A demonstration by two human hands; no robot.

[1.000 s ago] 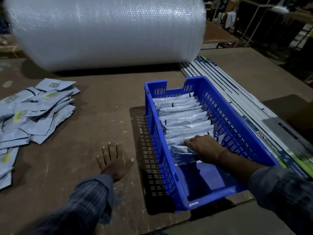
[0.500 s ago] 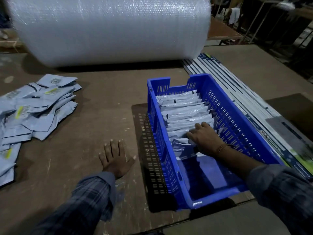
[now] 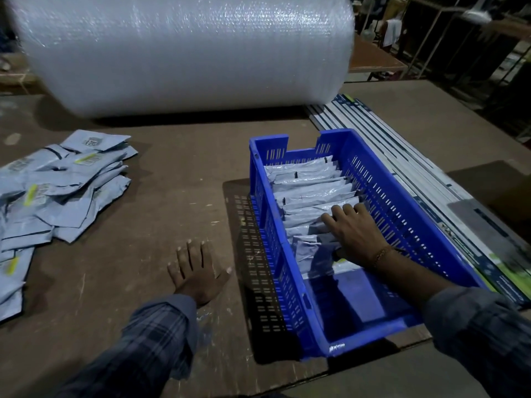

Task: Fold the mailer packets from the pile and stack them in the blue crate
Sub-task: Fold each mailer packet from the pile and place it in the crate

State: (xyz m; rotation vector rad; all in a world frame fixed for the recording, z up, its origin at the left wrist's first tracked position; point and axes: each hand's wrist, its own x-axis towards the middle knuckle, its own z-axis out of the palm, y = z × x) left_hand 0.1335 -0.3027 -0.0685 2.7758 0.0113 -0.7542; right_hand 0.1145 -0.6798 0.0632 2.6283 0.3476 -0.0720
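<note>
the stacking step was judged to be in hand: the right hand [image 3: 355, 234] was laid, fingers spread nearly straight, on the row of folded pale-grey plastic mailer packets [image 3: 309, 191] standing in the far half of the blue slotted plastic crate [image 3: 402, 225]; nothing was gripped, the row only pressed. the left hand [image 3: 196, 272] was rested flat and open on the brown board tabletop [image 3: 178, 196], just left of the crate. the loose pile of unfolded grey mailer packets [image 3: 57, 191] lay at the table's left edge; a reach there was judged to be called for next. a large roll of clear bubble wrap [image 3: 184, 50] lay along the far edge, and dim shelving was seen beyond.
</note>
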